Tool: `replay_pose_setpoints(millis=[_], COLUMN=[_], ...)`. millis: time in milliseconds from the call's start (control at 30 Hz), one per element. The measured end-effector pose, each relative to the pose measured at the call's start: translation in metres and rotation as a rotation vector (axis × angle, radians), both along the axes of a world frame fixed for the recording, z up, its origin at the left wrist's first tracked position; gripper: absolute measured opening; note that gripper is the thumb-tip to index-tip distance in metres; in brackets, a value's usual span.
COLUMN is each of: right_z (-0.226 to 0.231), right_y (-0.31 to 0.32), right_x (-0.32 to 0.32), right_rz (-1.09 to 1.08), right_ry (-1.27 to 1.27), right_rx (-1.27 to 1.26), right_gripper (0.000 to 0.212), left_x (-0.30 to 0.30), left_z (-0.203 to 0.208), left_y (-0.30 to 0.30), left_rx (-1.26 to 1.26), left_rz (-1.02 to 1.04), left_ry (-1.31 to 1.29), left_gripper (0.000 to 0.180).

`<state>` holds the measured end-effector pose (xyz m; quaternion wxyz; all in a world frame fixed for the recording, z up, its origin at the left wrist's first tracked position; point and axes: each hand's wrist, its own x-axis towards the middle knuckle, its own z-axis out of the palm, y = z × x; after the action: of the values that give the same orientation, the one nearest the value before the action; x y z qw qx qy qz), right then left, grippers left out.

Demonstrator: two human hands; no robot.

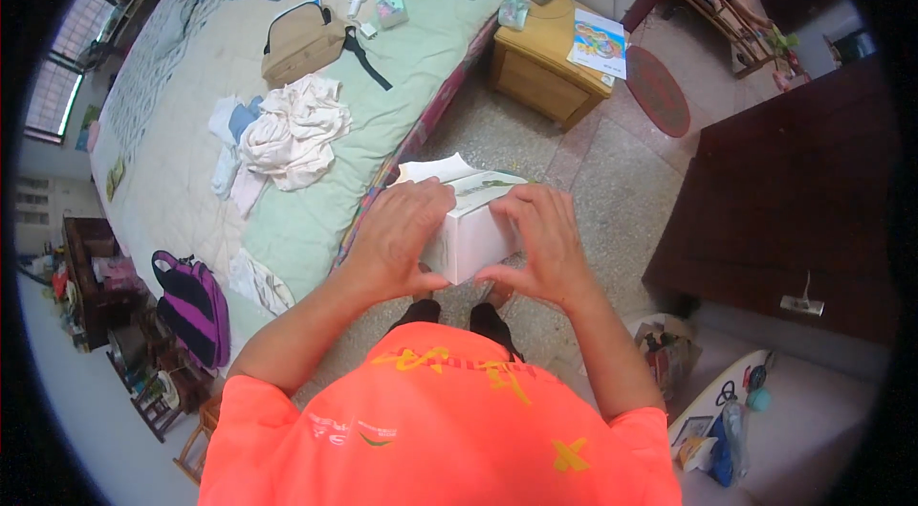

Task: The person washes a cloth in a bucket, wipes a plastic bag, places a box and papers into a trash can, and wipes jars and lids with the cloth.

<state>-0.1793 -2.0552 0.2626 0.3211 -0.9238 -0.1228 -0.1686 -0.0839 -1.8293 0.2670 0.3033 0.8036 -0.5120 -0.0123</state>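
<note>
In front of my body, above the floor beside the bed, I hold a white cardboard box (478, 243) with a green print on its upper face. A pale flap (435, 168) sticks up at its far left side. My left hand (406, 233) grips the box's left side, thumb low near the bottom corner. On the opposite side my right hand (540, 243) holds it, thumb near the same lower corner and fingers bent over the right edge. The inside of the box is hidden.
To the left, the bed (382, 123) carries crumpled clothes (296, 133), a tan bag (304, 42) and a purple-black backpack (196, 310). A wooden nightstand (550, 56) stands ahead, with a printed sheet (600, 44) on top. A dark brown door (784, 190) is at the right.
</note>
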Motion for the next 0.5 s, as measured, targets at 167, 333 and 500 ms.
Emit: replay_pose_setpoints(millis=[167,333,500], right_z=[-0.004,-0.011,-0.021], right_y=[-0.002,-0.003,-0.007], right_x=[0.001,-0.002,-0.010], right_rz=[0.014,0.020,0.033], right_ry=[0.011,0.038,0.075], right_rx=[0.021,0.043,0.097], right_gripper=[0.068,0.062,0.048], left_x=[-0.007,-0.016,-0.021], left_z=[0.002,-0.001,-0.009], left_y=[-0.005,-0.007,-0.008], left_rx=[0.085,0.093,0.121], left_rz=[-0.062,-0.081,-0.110], left_ry=[-0.035,-0.039,-0.054], left_gripper=[0.092,0.093,0.093])
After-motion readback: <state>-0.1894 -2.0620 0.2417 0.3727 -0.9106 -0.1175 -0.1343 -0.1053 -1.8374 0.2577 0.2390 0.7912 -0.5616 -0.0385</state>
